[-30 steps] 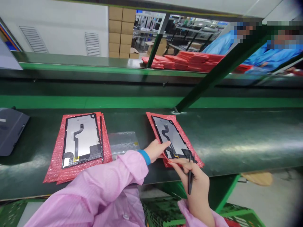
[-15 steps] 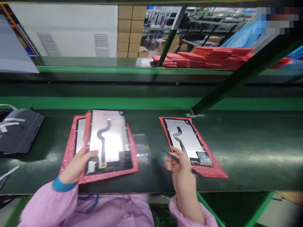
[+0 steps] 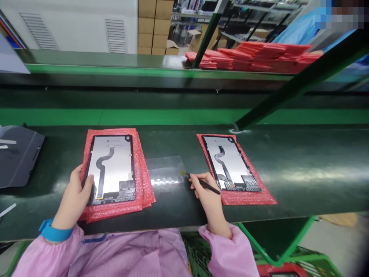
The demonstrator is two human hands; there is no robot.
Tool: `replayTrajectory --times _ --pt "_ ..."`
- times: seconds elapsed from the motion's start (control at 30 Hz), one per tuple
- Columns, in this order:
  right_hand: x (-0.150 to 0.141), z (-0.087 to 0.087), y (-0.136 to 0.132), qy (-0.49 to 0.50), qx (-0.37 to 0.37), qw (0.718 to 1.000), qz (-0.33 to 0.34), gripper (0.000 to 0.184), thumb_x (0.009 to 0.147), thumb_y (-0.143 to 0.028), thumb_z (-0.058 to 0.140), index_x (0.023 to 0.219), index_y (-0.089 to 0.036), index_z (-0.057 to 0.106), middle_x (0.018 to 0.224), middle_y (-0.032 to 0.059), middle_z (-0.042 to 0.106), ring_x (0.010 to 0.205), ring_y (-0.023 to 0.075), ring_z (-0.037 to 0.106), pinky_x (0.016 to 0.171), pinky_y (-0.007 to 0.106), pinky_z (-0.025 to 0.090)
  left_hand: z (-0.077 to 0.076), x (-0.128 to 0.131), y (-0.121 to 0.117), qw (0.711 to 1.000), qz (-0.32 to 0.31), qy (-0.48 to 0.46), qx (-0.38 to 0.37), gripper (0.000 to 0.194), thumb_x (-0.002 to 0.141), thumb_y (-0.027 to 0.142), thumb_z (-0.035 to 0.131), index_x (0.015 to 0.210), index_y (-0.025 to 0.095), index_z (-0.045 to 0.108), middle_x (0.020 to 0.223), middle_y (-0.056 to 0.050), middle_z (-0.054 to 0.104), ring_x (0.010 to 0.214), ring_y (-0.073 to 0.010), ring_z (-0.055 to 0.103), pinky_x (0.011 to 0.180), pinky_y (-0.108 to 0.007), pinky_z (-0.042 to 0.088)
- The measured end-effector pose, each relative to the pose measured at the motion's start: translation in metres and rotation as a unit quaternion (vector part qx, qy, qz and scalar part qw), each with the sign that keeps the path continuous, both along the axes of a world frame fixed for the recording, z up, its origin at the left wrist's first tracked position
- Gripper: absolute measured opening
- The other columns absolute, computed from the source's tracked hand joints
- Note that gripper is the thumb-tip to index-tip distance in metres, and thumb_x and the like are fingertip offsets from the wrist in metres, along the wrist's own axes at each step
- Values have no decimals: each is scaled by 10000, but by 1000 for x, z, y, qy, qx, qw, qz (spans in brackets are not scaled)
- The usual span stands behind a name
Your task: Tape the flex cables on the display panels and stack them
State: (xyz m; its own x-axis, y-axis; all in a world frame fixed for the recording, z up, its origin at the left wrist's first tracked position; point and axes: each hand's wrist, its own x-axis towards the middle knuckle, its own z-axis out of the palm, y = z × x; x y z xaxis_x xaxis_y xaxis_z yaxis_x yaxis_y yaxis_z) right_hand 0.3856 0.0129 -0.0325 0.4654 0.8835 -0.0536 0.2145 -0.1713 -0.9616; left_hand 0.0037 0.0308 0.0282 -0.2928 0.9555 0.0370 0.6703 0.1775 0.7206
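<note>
On the dark green bench top (image 3: 302, 165), at the left, lies a flat rectangular display panel with silver back and black frame (image 3: 117, 165). Its back is smooth and shiny, and a dark grey S-shaped ribbon cable (image 3: 100, 163) runs down over it to an orange-yellow strip near the lower edge; at the lower right corner there is a dark grey square patch. The panel rests on red bubble-wrap sheets (image 3: 146, 192), which lie one on another and a little turned.

The left hand (image 3: 73, 194) holds the lower left edge of this panel: the thumb is laid on the front, and the other fingers are closed at the side of the red wrap (how far they reach under it, I cannot tell).

The right hand (image 3: 209, 196) pinches a slim black pen-like tool (image 3: 211, 188) between thumb and fingers, with no gap around it. The tool's tip is just beside a small yellow tab (image 3: 183, 173) at the right edge of a clear plastic film (image 3: 164, 171); whether they touch is not clear.

Near the right hand, a second silver-backed panel (image 3: 236, 161) lies slanted on its own red bubble-wrap piece (image 3: 250, 199).
</note>
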Motion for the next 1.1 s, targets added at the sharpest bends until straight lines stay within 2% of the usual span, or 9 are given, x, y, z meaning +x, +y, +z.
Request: replayTrajectory --times 0.13,0.23,0.33,0.43,0.67,0.9,1.1 --pt "-1 -1 -2 -15 -3 1000 1 473 799 -671 748 852 -228 591 611 -30 617 416 107 446 396 254 340 -20 2 -3 996 -8 58 60 557 923 450 472 1367 117 525 1328 -203 608 1341 -395 531 1179 -570 409" --pt "-1 0 -4 -28 -7 1000 2 449 815 -646 746 858 -224 598 615 -34 609 435 108 450 417 256 343 -28 5 -8 996 -11 36 85 590 928 433 489 1438 136 482 1430 -193 537 1444 -380 436 1245 -567 334" --pt "0 0 -5 -40 -12 999 0 434 826 -627 747 869 -221 602 630 -32 614 451 107 458 442 256 352 -28 9 -12 998 -11 -41 48 629 950 405 505 1526 176 398 1573 -164 447 1504 -334 397 1299 -525 258" --pt "0 1 -6 -45 -17 999 -3 434 829 -629 742 873 -224 594 629 -34 612 453 111 468 443 256 356 -25 14 -15 996 -3 -87 11 667 972 401 493 1573 155 340 1650 -175 367 1545 -325 349 1325 -510 192" --pt "-1 2 -5 -44 -15 999 -8 463 807 -663 744 822 -222 605 594 -41 590 424 98 439 418 251 330 -28 12 -14 994 -16 -100 28 685 965 412 501 1580 150 352 1630 -161 408 1524 -330 386 1329 -526 175" --pt "-2 6 -7 -52 -30 998 -7 455 817 -660 736 852 -223 618 607 -45 593 419 94 447 414 244 353 -29 13 -16 994 -29 -102 39 684 982 424 509 1587 146 350 1621 -166 417 1513 -339 394 1326 -550 174" --pt "-2 9 -4 -31 -42 999 -2 442 802 -638 756 810 -220 612 594 -43 593 410 93 432 387 239 318 -30 15 -17 991 -27 -121 44 679 979 400 518 1590 160 346 1632 -160 397 1530 -340 363 1322 -548 188"
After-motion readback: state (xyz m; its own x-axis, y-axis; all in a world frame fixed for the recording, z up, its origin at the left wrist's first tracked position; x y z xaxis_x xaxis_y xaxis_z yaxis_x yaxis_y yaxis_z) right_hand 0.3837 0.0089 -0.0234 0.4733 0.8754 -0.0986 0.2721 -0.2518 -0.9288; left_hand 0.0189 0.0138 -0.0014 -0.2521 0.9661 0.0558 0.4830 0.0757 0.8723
